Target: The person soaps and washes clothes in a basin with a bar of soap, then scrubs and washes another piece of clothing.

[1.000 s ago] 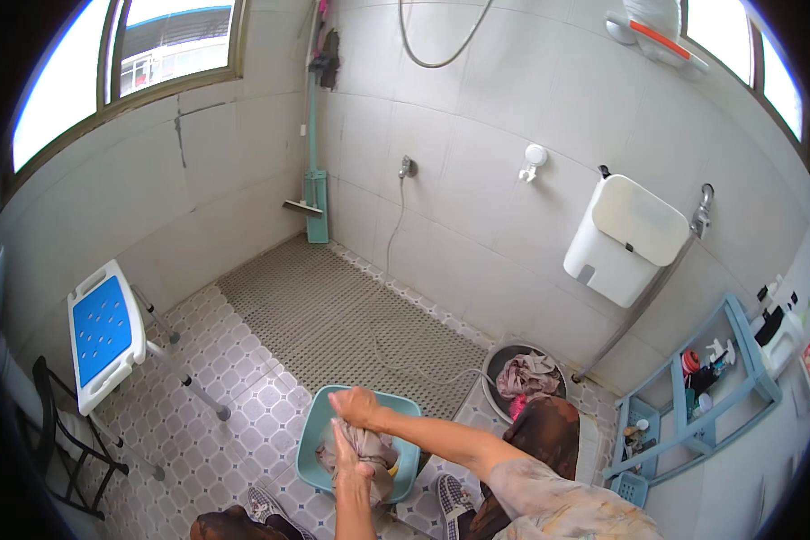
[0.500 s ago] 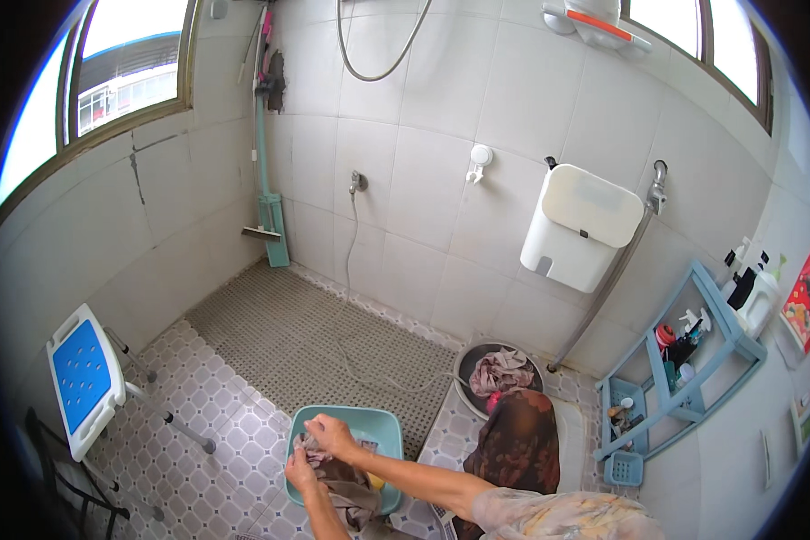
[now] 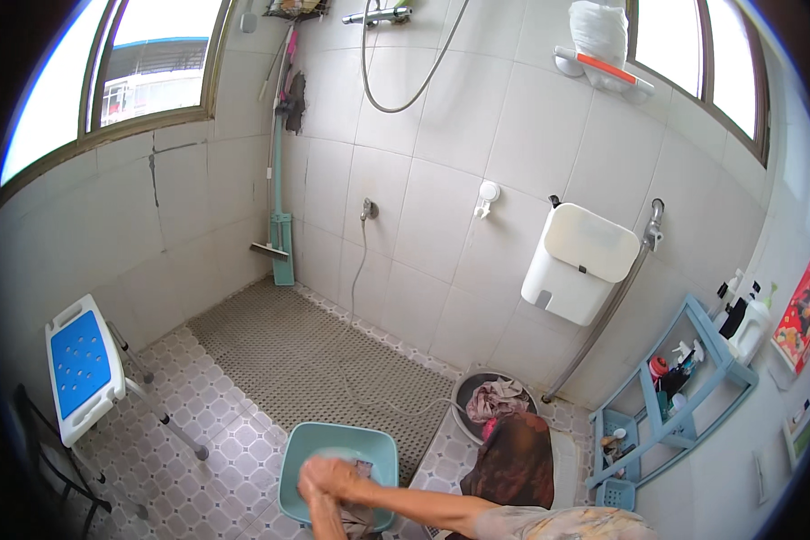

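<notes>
Over a teal plastic basin (image 3: 384, 441) on the tiled floor, my left hand (image 3: 312, 483) and my right hand (image 3: 337, 477) are pressed together, both closed and slightly blurred. A greyish-brown cloth (image 3: 358, 518) is gripped between them and drops into the basin below my right wrist. My fingers hide most of the gripped part. Behind my hands, some whitish water and a small patterned piece (image 3: 364, 468) show inside the basin.
A grey basin (image 3: 462, 396) with a pinkish cloth (image 3: 498, 399) stands beside my dark patterned knee. On the left is a blue-and-white shower stool (image 3: 81, 364); on the right, a blue shelf (image 3: 652, 405) with bottles. A grey perforated mat (image 3: 333, 360) lies beyond.
My hands have come together over the basin; earlier they were slightly apart with the cloth showing between them. Less cloth is visible now. My view has tilted upward.
</notes>
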`<state>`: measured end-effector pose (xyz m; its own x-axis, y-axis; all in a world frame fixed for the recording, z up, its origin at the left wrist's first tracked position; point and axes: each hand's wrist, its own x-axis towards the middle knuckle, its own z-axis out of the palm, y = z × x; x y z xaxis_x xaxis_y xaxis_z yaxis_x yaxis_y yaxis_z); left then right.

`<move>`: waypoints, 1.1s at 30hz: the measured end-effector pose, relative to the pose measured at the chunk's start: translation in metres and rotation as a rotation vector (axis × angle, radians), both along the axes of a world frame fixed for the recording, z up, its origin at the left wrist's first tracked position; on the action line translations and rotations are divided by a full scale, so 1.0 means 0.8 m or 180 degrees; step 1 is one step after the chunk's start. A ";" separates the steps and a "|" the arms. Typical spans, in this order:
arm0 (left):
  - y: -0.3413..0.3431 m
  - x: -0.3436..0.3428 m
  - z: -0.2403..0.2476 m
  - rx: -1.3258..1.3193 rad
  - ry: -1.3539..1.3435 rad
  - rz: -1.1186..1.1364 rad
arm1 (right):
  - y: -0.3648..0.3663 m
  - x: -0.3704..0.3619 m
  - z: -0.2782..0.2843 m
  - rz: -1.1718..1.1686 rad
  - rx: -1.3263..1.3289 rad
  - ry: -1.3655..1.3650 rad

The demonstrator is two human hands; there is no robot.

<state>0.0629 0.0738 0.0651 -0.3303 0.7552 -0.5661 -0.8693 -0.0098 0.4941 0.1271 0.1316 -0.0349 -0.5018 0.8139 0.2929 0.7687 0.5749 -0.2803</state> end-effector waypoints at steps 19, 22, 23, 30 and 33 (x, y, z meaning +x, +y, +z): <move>-0.045 -0.002 0.011 -0.0122 -0.0065 0.0036 | -0.109 -0.046 0.164 0.1043 -0.0198 -0.0115; -0.057 -0.015 -0.001 -0.0142 -0.0176 0.0015 | -0.058 -0.040 0.193 0.0303 -0.0824 0.0121; -0.058 -0.013 -0.001 -0.0142 -0.0177 0.0009 | -0.048 -0.035 0.198 -0.0226 -0.1066 0.0202; -0.074 -0.017 0.028 0.0156 -0.0064 0.0016 | -0.086 -0.015 0.206 0.0024 -0.0909 0.0027; -0.059 -0.019 0.016 -0.0246 0.0659 0.0035 | -0.107 -0.018 0.195 -0.0012 -0.1092 0.0449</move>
